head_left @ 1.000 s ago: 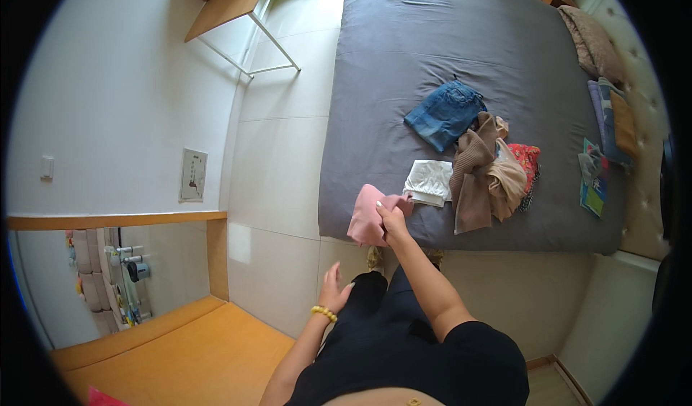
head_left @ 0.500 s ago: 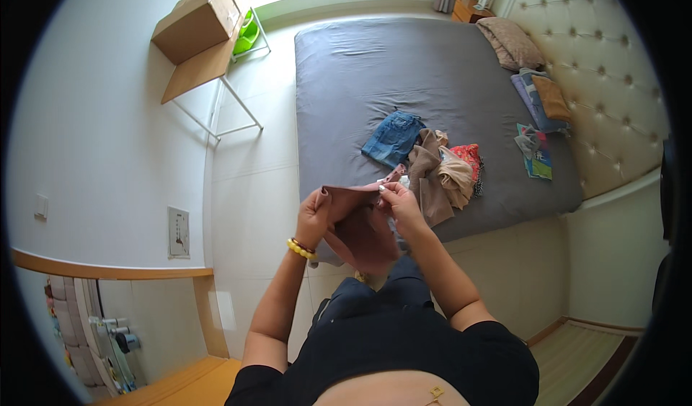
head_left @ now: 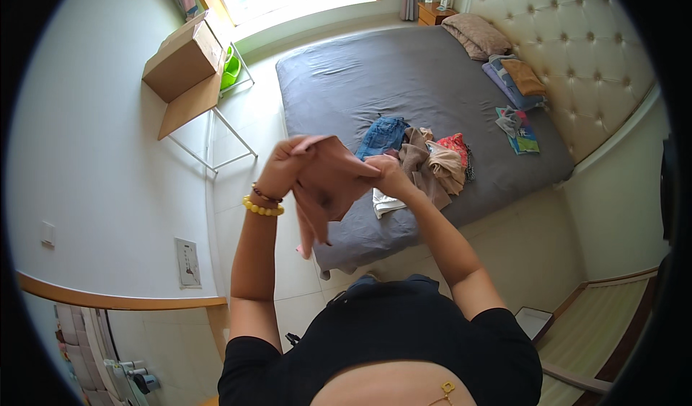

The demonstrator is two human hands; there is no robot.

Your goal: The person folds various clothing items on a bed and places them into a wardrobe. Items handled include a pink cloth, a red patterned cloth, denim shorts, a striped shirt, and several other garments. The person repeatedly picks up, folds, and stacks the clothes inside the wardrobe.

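A dusty-pink garment (head_left: pixel 333 177) hangs stretched between my two raised hands, over the near left corner of the bed; its exact kind I cannot tell. My left hand (head_left: pixel 283 162) grips its upper left edge, with yellow beads around that wrist. Closed on the opposite edge is my right hand (head_left: pixel 391 176). Just beyond lie folded-over blue jeans (head_left: pixel 382 136), a brown knit garment (head_left: pixel 414 150), a beige cloth (head_left: pixel 447 168) and a red patterned piece (head_left: pixel 455 144). A white cloth (head_left: pixel 386 203) shows below my right hand.
The grey-sheeted bed (head_left: pixel 346 74) fills the middle. By the tufted headboard (head_left: pixel 569 38) are a pillow (head_left: pixel 476 35), folded clothes (head_left: pixel 520 80) and a colourful packet (head_left: pixel 522 134). A cardboard box (head_left: pixel 184 60) rests on a folding table (head_left: pixel 189 103) at the left wall.
Both hands have risen and moved forward and left, lifting the pink garment, which now hangs spread out and swinging. The white cloth on the bed has come into fuller view.
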